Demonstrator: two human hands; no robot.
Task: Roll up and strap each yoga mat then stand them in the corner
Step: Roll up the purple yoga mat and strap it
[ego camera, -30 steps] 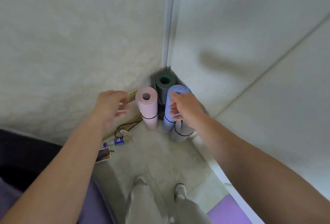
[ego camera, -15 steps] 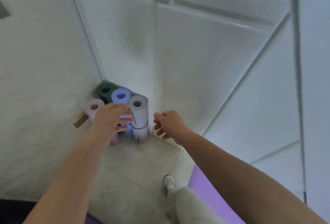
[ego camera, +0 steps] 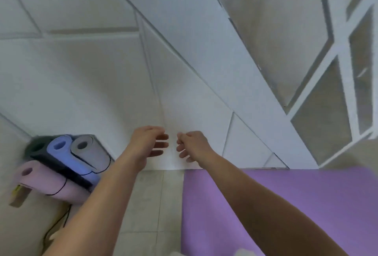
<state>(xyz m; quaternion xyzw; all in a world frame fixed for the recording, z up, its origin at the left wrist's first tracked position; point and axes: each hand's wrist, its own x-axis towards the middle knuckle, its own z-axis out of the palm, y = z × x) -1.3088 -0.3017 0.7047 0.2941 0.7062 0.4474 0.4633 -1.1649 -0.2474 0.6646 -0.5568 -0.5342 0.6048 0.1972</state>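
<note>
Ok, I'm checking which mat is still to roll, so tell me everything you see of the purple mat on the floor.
The purple mat lies flat and unrolled on the tiled floor, lower right. It looks like plain matte violet foam, no strap in sight. Its far edge meets the foot of the white wall; its straight left edge runs toward the camera; the rest leaves the frame. The right hand, empty, hangs near its far left corner without holding it.

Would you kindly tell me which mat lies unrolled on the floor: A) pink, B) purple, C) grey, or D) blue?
B: the purple mat lies flat on the floor, while the pink mat, blue mat and grey mat stand rolled up.
</note>
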